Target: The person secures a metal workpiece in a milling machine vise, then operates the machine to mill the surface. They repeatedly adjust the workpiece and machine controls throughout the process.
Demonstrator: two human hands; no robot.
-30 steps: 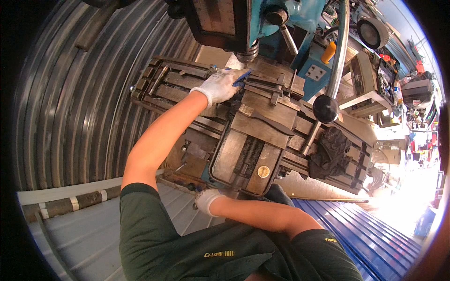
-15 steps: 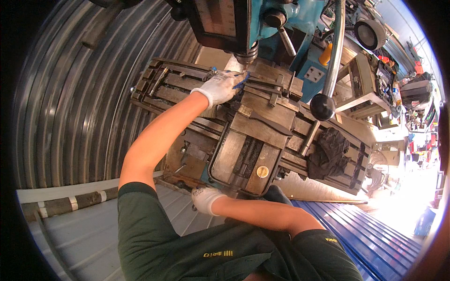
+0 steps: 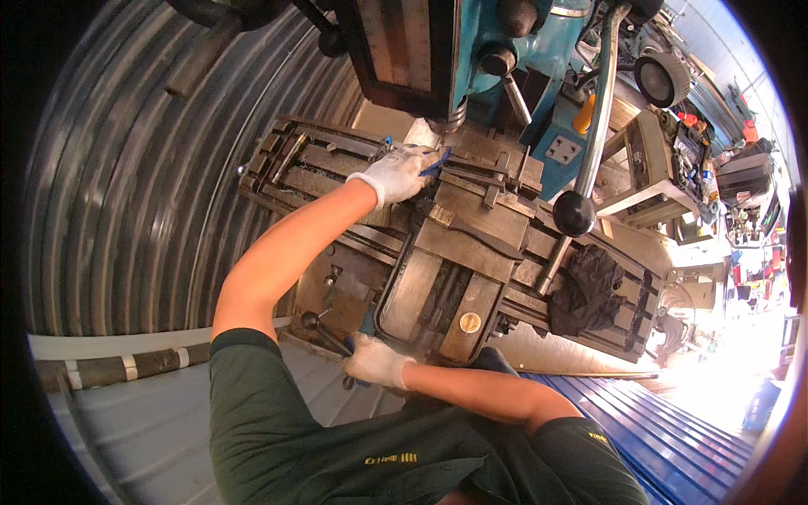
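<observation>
My left hand (image 3: 402,174), in a white glove with blue fingertips, reaches to the left end of a steel machine vise (image 3: 473,229), just under the spindle chuck (image 3: 448,118) of a milling machine. Its fingers are pressed together at the vise jaws; whatever they hold is hidden. Low in front of the machine, my right hand (image 3: 376,361), also gloved, is closed on a crank handle (image 3: 330,333) with a black knob. A slotted machine table (image 3: 316,164) runs beneath the vise. Beside my left hand is a small blue-tipped fitting (image 3: 388,142).
A black rag (image 3: 587,290) lies on the table's right part. A long lever with a black ball knob (image 3: 575,214) hangs right of the vise. The teal machine head (image 3: 484,50) is overhead. Corrugated metal wall (image 3: 151,194) stands at left; a cluttered workbench (image 3: 644,160) is at right.
The crank has turned, bringing its black knob into view left of my right hand. My left hand stays by the vise; the whole view has shifted slightly.
</observation>
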